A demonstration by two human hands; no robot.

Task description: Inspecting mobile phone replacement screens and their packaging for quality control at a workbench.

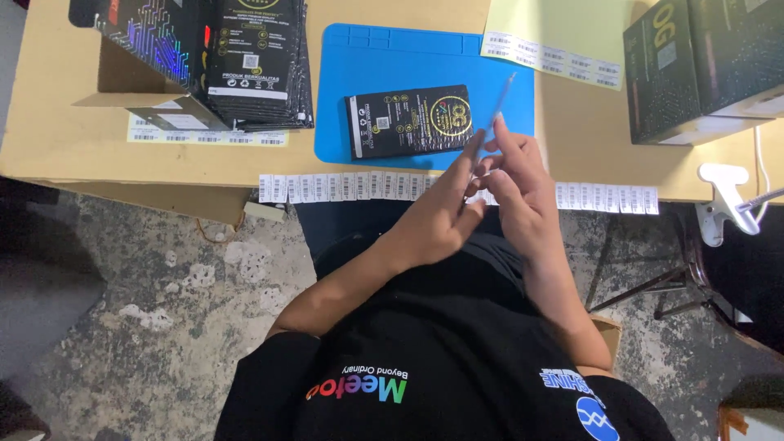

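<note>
Both my hands meet over the near edge of the table, just in front of a blue mat. My right hand and my left hand together pinch a thin pale strip, which slants up and away over the mat; motion blur hides what it is. A flat black package with gold print lies on the mat, just left of my fingertips and apart from them. A row of small barcode labels hangs along the table's front edge beneath my hands.
A stack of black packages leans in an opened cardboard box at far left. A yellow sheet with label strips lies at the back. Black boxes stand at right, with a white clamp on the table edge.
</note>
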